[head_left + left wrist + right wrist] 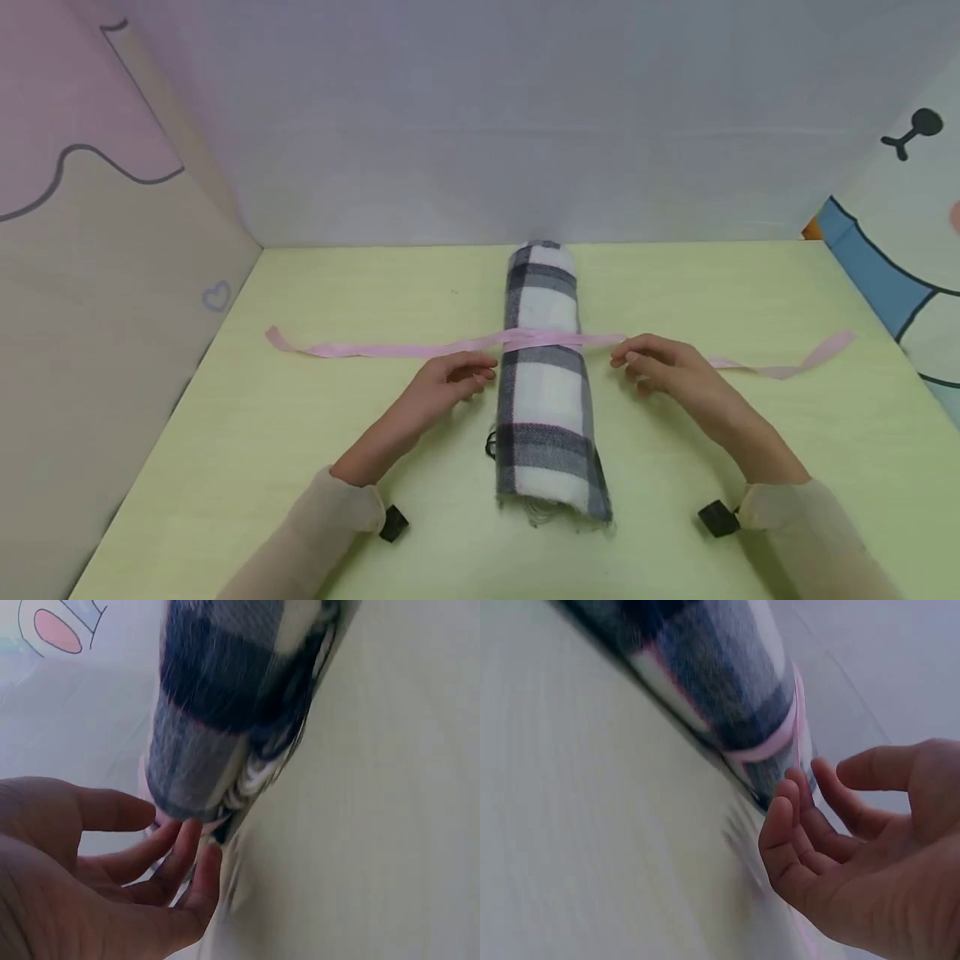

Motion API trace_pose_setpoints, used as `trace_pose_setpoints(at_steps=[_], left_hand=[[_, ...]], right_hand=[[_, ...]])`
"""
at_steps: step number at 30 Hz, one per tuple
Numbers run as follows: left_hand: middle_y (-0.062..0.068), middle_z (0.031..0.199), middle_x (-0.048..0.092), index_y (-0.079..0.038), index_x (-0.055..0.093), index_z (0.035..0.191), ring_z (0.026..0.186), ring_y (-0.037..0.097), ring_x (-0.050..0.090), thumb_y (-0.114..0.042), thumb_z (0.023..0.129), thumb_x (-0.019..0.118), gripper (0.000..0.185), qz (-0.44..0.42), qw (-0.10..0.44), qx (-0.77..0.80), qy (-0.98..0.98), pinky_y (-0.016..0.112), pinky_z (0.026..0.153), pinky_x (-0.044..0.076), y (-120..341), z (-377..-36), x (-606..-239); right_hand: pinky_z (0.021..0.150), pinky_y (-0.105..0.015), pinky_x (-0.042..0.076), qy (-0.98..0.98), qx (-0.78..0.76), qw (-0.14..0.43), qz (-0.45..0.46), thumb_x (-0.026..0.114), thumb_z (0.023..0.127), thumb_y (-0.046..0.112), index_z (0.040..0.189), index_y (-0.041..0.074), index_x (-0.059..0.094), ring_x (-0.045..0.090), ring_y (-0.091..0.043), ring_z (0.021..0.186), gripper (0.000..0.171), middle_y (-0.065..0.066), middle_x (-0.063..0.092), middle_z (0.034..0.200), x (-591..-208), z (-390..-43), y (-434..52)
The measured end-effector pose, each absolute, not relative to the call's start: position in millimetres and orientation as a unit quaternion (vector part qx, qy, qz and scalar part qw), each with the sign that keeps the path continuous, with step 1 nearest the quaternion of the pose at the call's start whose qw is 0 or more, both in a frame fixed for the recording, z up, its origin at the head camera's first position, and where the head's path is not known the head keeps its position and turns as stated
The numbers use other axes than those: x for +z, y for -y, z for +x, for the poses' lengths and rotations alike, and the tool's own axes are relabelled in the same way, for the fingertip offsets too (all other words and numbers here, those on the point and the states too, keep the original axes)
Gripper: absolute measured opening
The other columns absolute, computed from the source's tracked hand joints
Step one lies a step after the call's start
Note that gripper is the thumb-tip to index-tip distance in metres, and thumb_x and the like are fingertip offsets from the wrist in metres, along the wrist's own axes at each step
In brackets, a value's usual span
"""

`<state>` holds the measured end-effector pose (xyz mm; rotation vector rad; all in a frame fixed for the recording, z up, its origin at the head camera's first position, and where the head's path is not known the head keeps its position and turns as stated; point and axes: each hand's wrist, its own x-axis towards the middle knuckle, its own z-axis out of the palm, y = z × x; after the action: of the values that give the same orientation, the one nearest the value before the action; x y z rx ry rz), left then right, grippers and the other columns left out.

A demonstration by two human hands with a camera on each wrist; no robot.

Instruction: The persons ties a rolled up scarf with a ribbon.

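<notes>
A rolled plaid scarf in black, grey and white lies lengthwise in the middle of the green table. A pink ribbon is wrapped around its middle, with its ends trailing flat to the left and right. My left hand hovers just left of the roll, below the ribbon, fingers relaxed and holding nothing. My right hand sits just right of the roll over the ribbon's right tail, fingers loosely curled and empty. The left wrist view shows the hand's fingers beside the scarf. In the right wrist view the hand is near the ribbon band.
Pastel panels wall the table in on the left, back and right. Black wrist-camera mounts show at both sleeves. Scarf fringe hangs at the near end of the roll.
</notes>
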<state>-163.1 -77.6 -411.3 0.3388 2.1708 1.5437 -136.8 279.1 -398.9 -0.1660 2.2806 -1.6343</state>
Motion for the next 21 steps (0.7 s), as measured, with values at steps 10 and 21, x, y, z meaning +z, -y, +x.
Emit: trace_pose_setpoints(at_steps=[10,21], left_hand=[[0.024,0.168,0.032,0.005,0.026,0.162,0.158,0.036,0.032,0.001,0.108,0.038,0.055,-0.037,0.271,0.816,-0.509,0.043,0.129,0.029,54.9,-147.3,-420.1],[0.026,0.173,0.012,0.007,0.009,0.164,0.164,0.036,0.011,0.000,0.112,0.025,0.054,-0.115,0.250,0.898,-0.343,0.041,0.133,0.014,38.0,-156.9,-417.8]], right_hand=[[0.115,-0.028,0.044,-0.343,-0.896,0.262,0.104,0.036,0.113,0.012,0.166,0.016,0.009,0.057,-0.015,0.134,0.060,-0.003,0.062,0.136,-411.1,-124.5,-258.8],[0.131,-0.023,0.010,-0.198,-0.945,0.200,0.166,0.023,0.113,0.010,0.168,0.023,-0.009,0.000,-0.011,0.164,0.064,0.005,-0.008,0.177,-407.1,-127.6,-225.5]])
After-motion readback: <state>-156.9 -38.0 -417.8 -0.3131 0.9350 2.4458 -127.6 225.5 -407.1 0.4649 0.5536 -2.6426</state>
